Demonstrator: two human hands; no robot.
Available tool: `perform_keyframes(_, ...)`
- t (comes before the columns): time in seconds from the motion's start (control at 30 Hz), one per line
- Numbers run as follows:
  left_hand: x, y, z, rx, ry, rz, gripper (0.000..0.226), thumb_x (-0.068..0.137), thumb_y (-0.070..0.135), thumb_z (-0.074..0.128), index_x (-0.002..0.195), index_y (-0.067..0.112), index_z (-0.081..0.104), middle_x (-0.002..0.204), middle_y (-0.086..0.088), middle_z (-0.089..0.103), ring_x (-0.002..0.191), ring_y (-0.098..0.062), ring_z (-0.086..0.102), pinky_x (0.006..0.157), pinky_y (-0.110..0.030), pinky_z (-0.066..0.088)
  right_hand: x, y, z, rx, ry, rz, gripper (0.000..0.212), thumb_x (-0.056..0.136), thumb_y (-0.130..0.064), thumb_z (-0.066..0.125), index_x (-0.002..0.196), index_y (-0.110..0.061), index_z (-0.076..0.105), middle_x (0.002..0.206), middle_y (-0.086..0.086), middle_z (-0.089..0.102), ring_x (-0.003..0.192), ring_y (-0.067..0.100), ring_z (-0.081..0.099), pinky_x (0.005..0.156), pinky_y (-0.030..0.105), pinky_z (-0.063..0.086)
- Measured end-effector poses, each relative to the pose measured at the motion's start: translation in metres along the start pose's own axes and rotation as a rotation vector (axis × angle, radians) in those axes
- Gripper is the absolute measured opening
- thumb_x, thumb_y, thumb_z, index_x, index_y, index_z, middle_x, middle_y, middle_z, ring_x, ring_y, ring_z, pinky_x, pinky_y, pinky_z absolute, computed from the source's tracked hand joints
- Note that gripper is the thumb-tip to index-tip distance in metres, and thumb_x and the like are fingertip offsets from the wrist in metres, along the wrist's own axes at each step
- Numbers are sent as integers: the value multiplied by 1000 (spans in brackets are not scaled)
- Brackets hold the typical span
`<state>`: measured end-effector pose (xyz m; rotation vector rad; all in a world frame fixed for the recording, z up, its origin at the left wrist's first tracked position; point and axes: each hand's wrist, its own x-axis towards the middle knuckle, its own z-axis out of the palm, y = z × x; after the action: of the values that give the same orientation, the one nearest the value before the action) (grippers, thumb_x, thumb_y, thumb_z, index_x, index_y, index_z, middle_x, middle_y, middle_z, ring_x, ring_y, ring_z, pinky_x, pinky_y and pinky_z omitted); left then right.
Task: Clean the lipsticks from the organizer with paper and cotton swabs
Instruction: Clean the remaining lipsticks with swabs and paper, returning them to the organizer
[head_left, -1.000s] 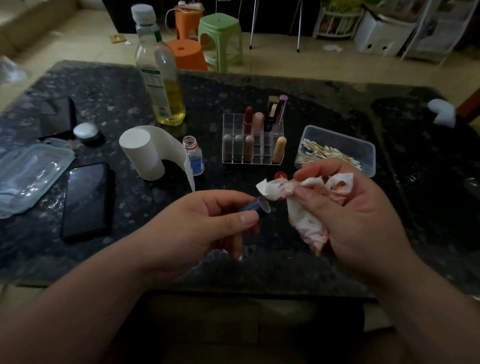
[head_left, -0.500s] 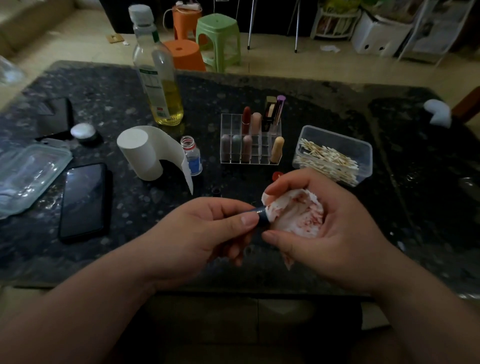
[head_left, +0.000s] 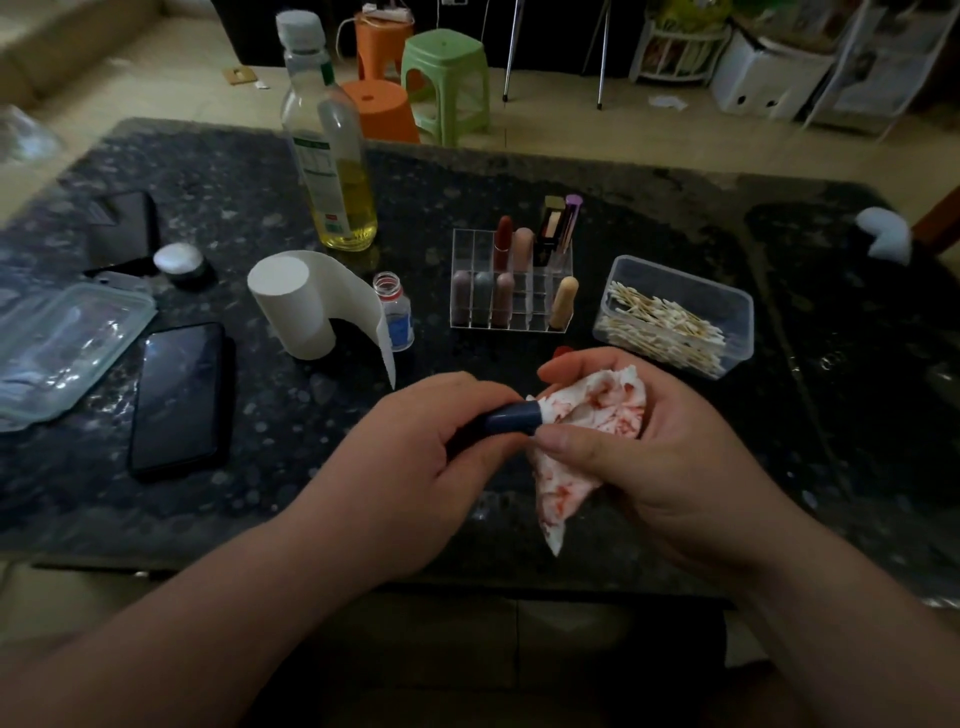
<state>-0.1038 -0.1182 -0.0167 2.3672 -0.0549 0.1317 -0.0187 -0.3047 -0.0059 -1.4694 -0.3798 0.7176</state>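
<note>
My left hand (head_left: 415, 457) grips a dark blue lipstick tube (head_left: 511, 418) lying sideways, its end pointing right. My right hand (head_left: 649, 457) holds a crumpled white paper (head_left: 597, 415) stained red, wrapped over the tube's tip with thumb and fingers around it. Behind the hands a clear acrylic organizer (head_left: 511, 280) holds several lipsticks standing upright. A clear tub of cotton swabs (head_left: 675, 317) sits to its right. A paper roll (head_left: 296, 306) with a loose sheet stands to the left.
A tall bottle of yellow liquid (head_left: 332, 156) stands at the back, and a small open bottle (head_left: 397, 312) sits by the roll. A phone (head_left: 179, 395), a clear lid (head_left: 62, 343) and a small jar (head_left: 179, 262) lie left. A small red cap (head_left: 561, 352) peeks out behind my right hand.
A second ago the paper was apart from the tube's tip. My right hand brought it over the tip and now cups it there, with more of the blue tube drawn out.
</note>
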Motion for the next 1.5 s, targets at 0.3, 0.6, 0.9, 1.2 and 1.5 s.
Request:
perform_keyframes(0.3,4,-2,1,72,5,37,34,91,36,60,123,39,66,99,28,56,98,4,55,79,-11,41,2,-1,6,-162,117,-30,36,77,-5,80,104,-24,65,89,-3,75,82,14,74,68,28,59)
perform_keyframes(0.6,6,-4,-9,-1012,-352,-518,22,84,28,77,103,17,79,85,-3,71,70,-14,64,66,-32,56,-1,-3,8,-186,125,-151,36,76,2,79,97,-21,62,86,-8,74,79,8,73,65,20,57)
perform_keyframes(0.9,7,1,-2,-1117,-153,-555,16,85,22,67,86,15,81,71,-5,63,58,-13,57,55,-29,54,0,-5,7,-350,131,-217,41,74,0,83,99,-26,63,95,-7,73,83,8,72,68,19,56)
perform_keyframes(1.2,-1,-1,3,-142,54,-47,24,92,38,58,113,51,60,103,30,65,89,5,66,78,-20,55,3,-4,0,49,111,56,45,67,-4,77,110,-14,67,96,16,76,89,30,75,76,40,59)
perform_keyframes(1.5,4,3,1,-370,-34,-181,21,91,26,70,107,40,72,97,17,73,85,-5,72,76,-25,60,2,-4,-3,7,114,10,44,65,-9,79,106,-16,67,91,8,75,85,25,75,73,38,58)
